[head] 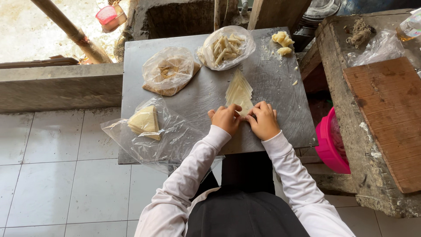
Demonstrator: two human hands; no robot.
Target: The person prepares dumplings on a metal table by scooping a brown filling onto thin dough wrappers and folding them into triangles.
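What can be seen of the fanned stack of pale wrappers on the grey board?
The wrapper stack is thin, pale yellow triangular sheets, dough-like, fanned in overlapping layers and lying flat near the middle of the grey board. Its near end is covered by the left hand and right hand, both pressing on it.

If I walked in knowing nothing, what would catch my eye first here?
Probably the two hands, left hand and right hand, pressed together over the near end of a fanned stack of pale triangular wrappers in the middle of the grey board. Behind them lies a clear bag of rolled pieces, and a bright pink tub stands low at the right of the board.
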